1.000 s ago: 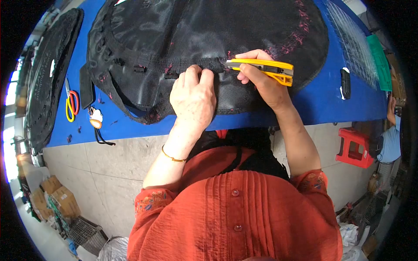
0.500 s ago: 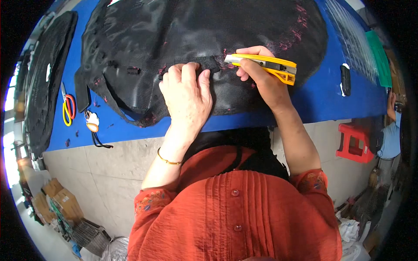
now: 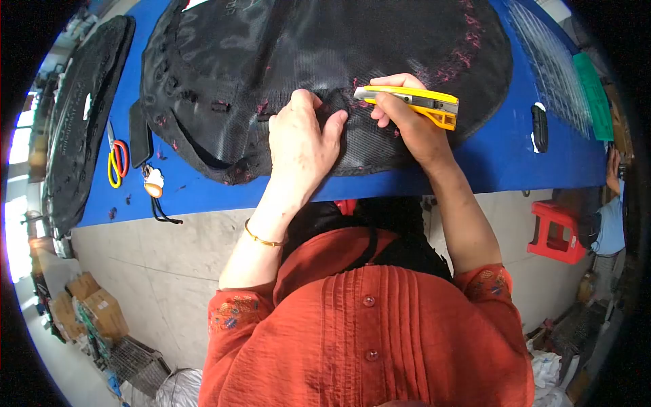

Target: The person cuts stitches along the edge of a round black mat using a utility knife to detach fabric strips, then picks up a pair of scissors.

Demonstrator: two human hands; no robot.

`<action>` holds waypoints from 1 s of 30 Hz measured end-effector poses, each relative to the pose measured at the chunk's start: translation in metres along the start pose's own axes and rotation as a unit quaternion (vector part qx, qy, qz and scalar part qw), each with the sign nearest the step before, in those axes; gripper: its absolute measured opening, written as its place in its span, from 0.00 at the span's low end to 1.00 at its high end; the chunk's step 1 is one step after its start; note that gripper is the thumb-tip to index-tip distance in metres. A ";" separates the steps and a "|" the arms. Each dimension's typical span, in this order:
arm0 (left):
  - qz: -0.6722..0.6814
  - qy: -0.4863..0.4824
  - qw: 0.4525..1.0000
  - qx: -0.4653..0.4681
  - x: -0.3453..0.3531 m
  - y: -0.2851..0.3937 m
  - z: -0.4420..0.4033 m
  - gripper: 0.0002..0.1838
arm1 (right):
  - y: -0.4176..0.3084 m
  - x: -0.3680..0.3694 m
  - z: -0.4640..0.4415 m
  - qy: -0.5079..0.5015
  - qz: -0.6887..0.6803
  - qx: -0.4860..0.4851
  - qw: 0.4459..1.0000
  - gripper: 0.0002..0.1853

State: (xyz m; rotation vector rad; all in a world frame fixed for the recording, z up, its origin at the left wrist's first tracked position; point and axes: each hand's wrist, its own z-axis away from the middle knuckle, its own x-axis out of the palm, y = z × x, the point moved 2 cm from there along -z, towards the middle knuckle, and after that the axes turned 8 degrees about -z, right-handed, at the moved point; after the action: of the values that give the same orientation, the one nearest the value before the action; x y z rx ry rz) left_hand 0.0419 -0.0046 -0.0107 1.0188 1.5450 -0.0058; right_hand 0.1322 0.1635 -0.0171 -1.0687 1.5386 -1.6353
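My right hand (image 3: 410,125) grips a yellow cutter (image 3: 436,102) over the black mesh piece (image 3: 400,41) on the blue table (image 3: 488,163). My left hand (image 3: 303,144) rests there, fingers bent; pinching, I can't tell. Lettering on another black piece (image 3: 85,139), leftward, is unreadable.

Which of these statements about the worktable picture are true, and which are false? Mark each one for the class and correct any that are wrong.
1. The right hand holds a yellow cutter. True.
2. The left hand touches the black fabric. True.
3. The bracelet is on the right wrist. False: it is on the left wrist.
4. The scissors have two green handles. False: one is red, the other yellow.
5. Pink threads show on the black fabric. True.
6. The red stool stands on the blue table. False: it is on the floor.
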 end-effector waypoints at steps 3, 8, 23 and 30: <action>-0.011 0.011 1.000 0.016 0.005 -0.003 -0.006 0.15 | -0.001 0.000 0.000 -0.009 -0.004 -0.016 1.000 0.14; -0.035 0.042 0.997 0.054 0.009 -0.004 -0.005 0.13 | -0.002 -0.001 0.000 -0.024 0.005 0.003 1.000 0.15; -0.049 0.039 0.997 0.050 0.006 -0.003 -0.003 0.08 | -0.003 0.017 -0.006 -0.048 0.009 -0.077 0.996 0.14; -0.046 0.037 0.997 0.044 0.009 -0.003 -0.003 0.07 | 0.006 0.022 -0.007 -0.028 -0.003 -0.073 0.997 0.12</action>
State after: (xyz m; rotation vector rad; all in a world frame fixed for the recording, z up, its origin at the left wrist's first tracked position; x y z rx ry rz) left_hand 0.0385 0.0008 -0.0186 1.0268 1.6695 -0.1026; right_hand 0.1149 0.1469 -0.0198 -1.1858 1.6391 -1.5027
